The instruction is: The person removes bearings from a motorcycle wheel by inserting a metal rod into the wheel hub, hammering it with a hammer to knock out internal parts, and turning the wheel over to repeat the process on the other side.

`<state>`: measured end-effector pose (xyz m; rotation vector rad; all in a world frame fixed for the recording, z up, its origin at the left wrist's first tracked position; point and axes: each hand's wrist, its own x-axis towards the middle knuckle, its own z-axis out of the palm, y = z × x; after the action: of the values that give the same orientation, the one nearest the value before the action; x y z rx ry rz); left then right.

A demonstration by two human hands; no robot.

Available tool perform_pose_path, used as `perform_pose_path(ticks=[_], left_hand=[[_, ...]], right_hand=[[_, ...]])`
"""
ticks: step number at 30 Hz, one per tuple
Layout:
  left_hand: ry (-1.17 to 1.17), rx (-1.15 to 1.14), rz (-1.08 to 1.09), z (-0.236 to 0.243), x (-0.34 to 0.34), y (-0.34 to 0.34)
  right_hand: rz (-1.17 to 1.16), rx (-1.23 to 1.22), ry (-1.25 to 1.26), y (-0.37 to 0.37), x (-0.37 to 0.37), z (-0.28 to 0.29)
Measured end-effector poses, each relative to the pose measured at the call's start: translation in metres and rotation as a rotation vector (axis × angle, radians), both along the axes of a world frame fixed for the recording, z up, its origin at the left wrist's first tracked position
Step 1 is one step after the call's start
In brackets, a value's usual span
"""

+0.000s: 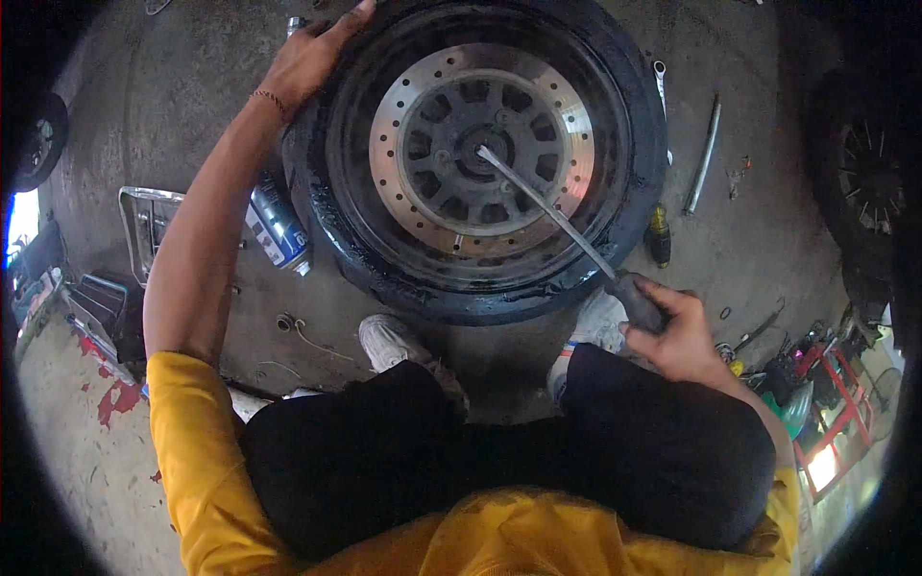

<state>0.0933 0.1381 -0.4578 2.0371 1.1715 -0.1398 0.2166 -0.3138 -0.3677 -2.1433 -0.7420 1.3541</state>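
Left: wire-frame metal rack [134, 206], on the floor outside your left arm. Spray can [276, 223], blue and white, lying close to the tyre, limiting sideways room there. Left hand [305, 65]: laid on the tyre's upper-left edge, one finger extended; how far the others curl round it is hidden. Centre: motorcycle wheel [444, 199], flat before your shoes, with tyre [645, 134] and drilled brake disc [386, 144]. Long-shafted screwdriver [562, 219]: tip at the hub centre; whether inside the bore, you cannot tell. Step in hand, by judgement: working at the hub; the next move calls for a steady wheel and a centred tip. Right hand [680, 331]: closed round the dark handle, just above your right shoe [600, 324], so little room to lower it. Right: ratchet wrench [660, 75] and yellow-handled screwdriver [659, 240], beside the tyre; metal bar [705, 154] farther out, with wider floor room beyond, toward the spoked wheel [869, 178].
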Motion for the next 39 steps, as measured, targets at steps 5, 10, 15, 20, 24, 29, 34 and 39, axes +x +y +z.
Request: perform_pose_path(ticks=[5, 10, 15, 20, 24, 29, 34, 39], left_hand=[[-0.043, -0.132, 0.072, -0.009, -0.007, 0.009], [-0.016, -0.051, 0.042, -0.017, -0.008, 0.015], [-0.046, -0.037, -0.004, -0.011, -0.006, 0.013], [-0.003, -0.039, 0.0, 0.005, 0.001, 0.007], [-0.013, 0.019, 0.042, -0.022, -0.008, 0.02], [0.096, -0.057, 0.027, -0.008, -0.007, 0.017], [0.015, 0.016, 0.032, -0.001, -0.007, 0.015], [-0.002, 0.062, 0.015, -0.018, -0.006, 0.024]], right_hand=[[0.077, 0.02, -0.061, 0.003, 0.002, 0.0], [0.099, 0.165, -0.146, 0.003, 0.001, -0.007], [0.094, 0.065, -0.145, 0.006, -0.001, -0.001], [0.095, 0.092, -0.236, -0.003, -0.004, -0.005], [0.154, 0.083, -0.31, -0.001, -0.002, 0.001], [0.033, -0.331, 0.168, 0.028, 0.026, 0.045], [0.187, 0.083, 0.129, -0.073, 0.015, 0.013], [-0.989, 0.181, 0.337, -0.055, -0.04, -0.07]])
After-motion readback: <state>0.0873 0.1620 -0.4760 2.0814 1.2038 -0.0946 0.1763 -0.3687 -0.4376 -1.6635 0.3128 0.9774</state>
